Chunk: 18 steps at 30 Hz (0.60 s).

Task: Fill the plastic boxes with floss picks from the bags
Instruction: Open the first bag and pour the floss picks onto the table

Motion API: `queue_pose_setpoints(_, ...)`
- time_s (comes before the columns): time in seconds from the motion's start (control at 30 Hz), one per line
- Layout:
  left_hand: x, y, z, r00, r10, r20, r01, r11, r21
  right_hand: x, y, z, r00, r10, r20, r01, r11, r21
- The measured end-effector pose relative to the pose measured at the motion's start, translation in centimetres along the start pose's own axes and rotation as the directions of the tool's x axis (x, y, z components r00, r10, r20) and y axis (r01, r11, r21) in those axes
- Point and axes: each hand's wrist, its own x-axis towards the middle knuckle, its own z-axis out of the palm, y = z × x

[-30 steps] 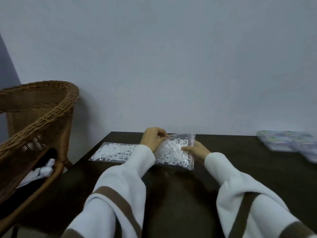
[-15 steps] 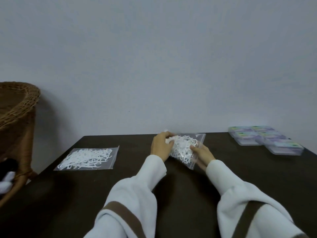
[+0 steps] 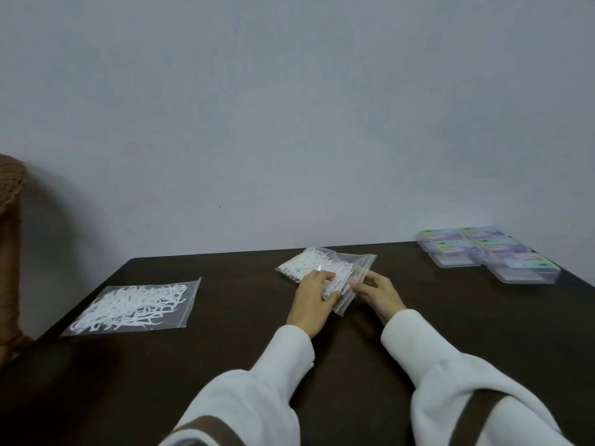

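Observation:
A clear zip bag of white floss picks [image 3: 317,263] lies on the dark table [image 3: 225,365] near its far middle. My left hand [image 3: 314,302] grips the bag's near side, thumb and fingers on the plastic. My right hand [image 3: 378,289] pinches the bag's zip edge on the right. A second flat bag of floss picks [image 3: 135,304] lies at the left of the table, untouched. Several shut plastic boxes [image 3: 483,252] with coloured labels stand in a cluster at the far right.
A wicker chair [image 3: 9,220] stands off the table's left edge. A plain wall rises right behind the table's far edge. White sleeves with brown bands cover both forearms.
Both hands carried one bag from on top of the left bag to the table's middle and set it down. The view swung right, so the wicker chair is mostly out of frame.

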Motion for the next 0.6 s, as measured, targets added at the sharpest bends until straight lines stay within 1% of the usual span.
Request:
queue_pose_setpoints(0.07,-0.1,0.1,0.2,0.998,0.04,-0.052,-0.034,0.992,0.122,-0.1,0.2,-0.4,1.0,-0.018,-0.015,0.019,0.997,0.07)
queue_pose_setpoints(0.13,-0.1,0.2,0.5,0.986,0.123,-0.115,-0.085,0.953,0.291,-0.1,0.2,-0.8,0.999,-0.015,-0.036,0.019,0.995,0.101)
queue_pose_setpoints(0.17,-0.3,0.3,0.6,0.977,0.166,-0.133,-0.115,0.939,0.325,-0.2,0.2,-1.0,0.999,-0.02,-0.043,0.025,0.994,0.105)
queue_pose_setpoints(0.2,-0.3,0.5,0.9,0.971,0.195,-0.139,-0.144,0.939,0.311,-0.2,0.2,-1.1,0.998,-0.023,-0.05,0.029,0.993,0.112)
queue_pose_setpoints(0.23,-0.4,0.7,1.0,0.968,0.209,-0.14,-0.168,0.951,0.26,-0.3,0.2,-1.2,0.998,-0.025,-0.061,0.031,0.994,0.107)
queue_pose_setpoints(0.33,-0.7,1.2,1.4,0.972,0.188,-0.143,-0.177,0.98,0.09,-0.5,0.2,-1.2,0.997,-0.031,-0.073,0.037,0.996,0.078)
queue_pose_setpoints(0.43,-0.8,1.3,1.7,0.976,0.178,-0.122,-0.175,0.984,0.031,-0.4,0.3,-1.2,0.996,-0.059,-0.07,0.06,0.998,0.015)
queue_pose_setpoints(0.5,-0.8,1.3,1.8,0.982,0.147,-0.118,-0.152,0.988,-0.036,-0.5,0.4,-1.2,0.995,-0.077,-0.057,0.076,0.997,-0.025)
queue_pose_setpoints(0.6,-0.7,1.5,1.7,0.989,0.062,-0.131,-0.083,0.983,-0.164,-0.4,0.5,-1.3,0.995,-0.095,-0.043,0.093,0.995,-0.047)
